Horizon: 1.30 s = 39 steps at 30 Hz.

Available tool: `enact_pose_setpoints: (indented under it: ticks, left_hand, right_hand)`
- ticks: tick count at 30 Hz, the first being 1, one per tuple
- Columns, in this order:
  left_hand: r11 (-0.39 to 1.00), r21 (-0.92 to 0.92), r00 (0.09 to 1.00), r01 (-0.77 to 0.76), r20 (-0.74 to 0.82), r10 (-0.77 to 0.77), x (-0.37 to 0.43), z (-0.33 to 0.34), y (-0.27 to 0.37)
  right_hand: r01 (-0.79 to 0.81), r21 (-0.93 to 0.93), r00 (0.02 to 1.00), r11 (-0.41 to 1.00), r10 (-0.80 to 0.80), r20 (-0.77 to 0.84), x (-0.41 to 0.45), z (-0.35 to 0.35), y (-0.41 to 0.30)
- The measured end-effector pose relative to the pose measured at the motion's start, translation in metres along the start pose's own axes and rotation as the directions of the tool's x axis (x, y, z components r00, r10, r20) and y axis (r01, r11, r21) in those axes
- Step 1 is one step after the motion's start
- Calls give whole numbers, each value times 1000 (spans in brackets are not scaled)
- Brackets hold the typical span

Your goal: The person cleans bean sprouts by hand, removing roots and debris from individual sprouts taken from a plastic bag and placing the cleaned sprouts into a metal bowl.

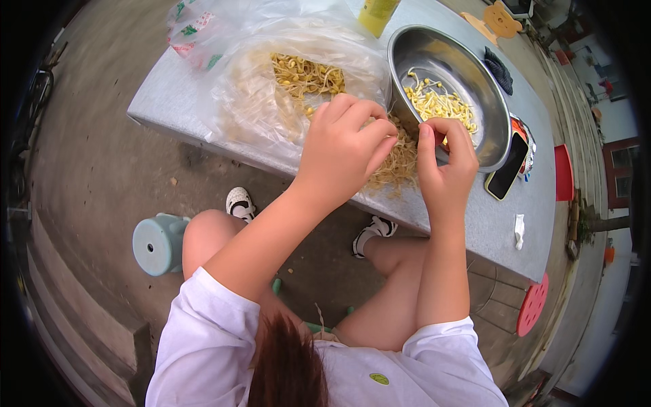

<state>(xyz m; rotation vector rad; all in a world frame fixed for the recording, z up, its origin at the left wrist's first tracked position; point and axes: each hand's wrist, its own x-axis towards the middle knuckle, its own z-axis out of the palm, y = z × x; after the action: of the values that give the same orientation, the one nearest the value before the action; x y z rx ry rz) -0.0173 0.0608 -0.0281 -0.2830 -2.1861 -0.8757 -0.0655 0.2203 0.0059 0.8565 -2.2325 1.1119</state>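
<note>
My left hand (pixel 348 140) is over the table edge, its fingers bent towards the thumb; whether a sprout is between them I cannot tell. To its right my right hand (pixel 447 152) is raised at the near rim of a steel basin (pixel 483 114), thumb and forefinger together; what they pinch is too small to tell. Soybean sprouts (pixel 440 104) with pale stems lie in the basin. Between and under my hands is a heap of thin brown root ends (pixel 396 165) on the table. An open clear plastic bag (pixel 249 102) on the left holds more sprouts (pixel 310 76).
The grey table (pixel 488 224) also bears a phone (pixel 507 165), a printed packet (pixel 529 147), a crumpled white tissue (pixel 519 231), a dark cloth (pixel 498 70) and a yellow bottle (pixel 378 15). A blue stool (pixel 158 244) and a red stool (pixel 534 305) stand nearby.
</note>
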Motion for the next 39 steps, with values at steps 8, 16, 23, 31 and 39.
enact_pose_setpoints:
  ticks: [8, 16, 23, 31, 39]
  left_hand:
    - [978, 210, 994, 5, -111, 19, 13, -7, -21]
    - [791, 589, 984, 165, -48, -169, 15, -12, -69]
    - [808, 563, 983, 174, -56, -173, 13, -12, -73]
    - [838, 523, 987, 157, -99, -124, 13, -14, -77]
    - [950, 245, 980, 191, -105, -170, 8, -41, -50]
  right_hand:
    - [-29, -20, 1000, 999, 29, 3, -1, -5, 1]
    - [-15, -13, 1000, 1000, 15, 1, 1, -6, -1]
    - [-14, -8, 1000, 1000, 14, 6, 0, -7, 0]
    - [-14, 18, 1000, 1000, 14, 9, -1, -3, -3]
    - [14, 22, 1000, 1000, -15, 22, -1, -2, -4]
